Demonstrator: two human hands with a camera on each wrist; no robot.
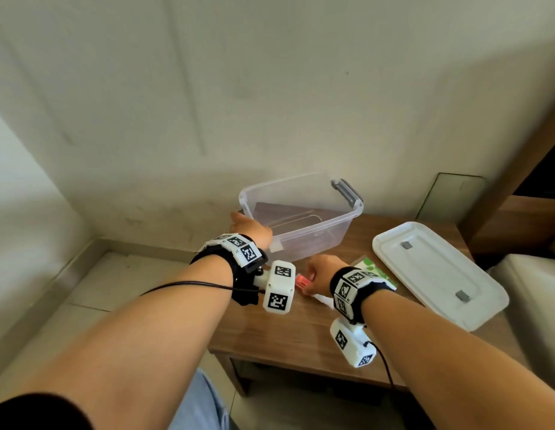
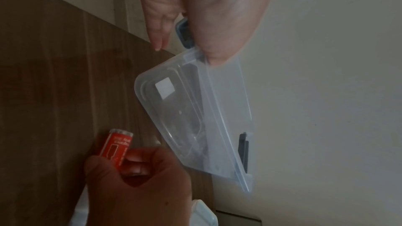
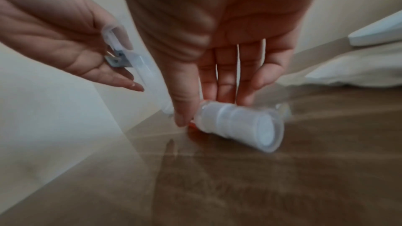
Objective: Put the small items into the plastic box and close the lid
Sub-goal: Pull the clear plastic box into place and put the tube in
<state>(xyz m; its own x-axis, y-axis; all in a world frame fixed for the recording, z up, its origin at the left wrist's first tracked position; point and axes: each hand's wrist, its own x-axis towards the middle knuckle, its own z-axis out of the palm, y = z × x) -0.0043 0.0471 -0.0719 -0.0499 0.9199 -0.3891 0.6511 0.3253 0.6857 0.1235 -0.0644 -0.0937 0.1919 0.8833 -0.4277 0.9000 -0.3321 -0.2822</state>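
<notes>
1. Bench: a wooden surface set against a pale wall; it carries all the items below.
2. Plastic box: clear, open-topped, at the far left part of the bench, next to the wall. A grey latch sits on its far right end. Nothing can be made out inside it.
3. Lid: white, off the box, lying flat near the right edge of the bench, well apart from the box.
4. Left hand: at the near left end of the box. The left wrist view shows its thumb over the box rim beside a second grey latch, with the other fingers on the outer side. This grip has hold of the box end.
5. Right hand: low over the bench, just in front of the box. Its grip is closed by curled fingers around a small red tube.
6. Small red tube: in the right hand, close above the bench surface. The right wrist view shows a clear cap at its end; that view is blurred.
7. Green-printed packet: lies on the bench between the right hand and the lid, partly hidden by the right wrist.
</notes>
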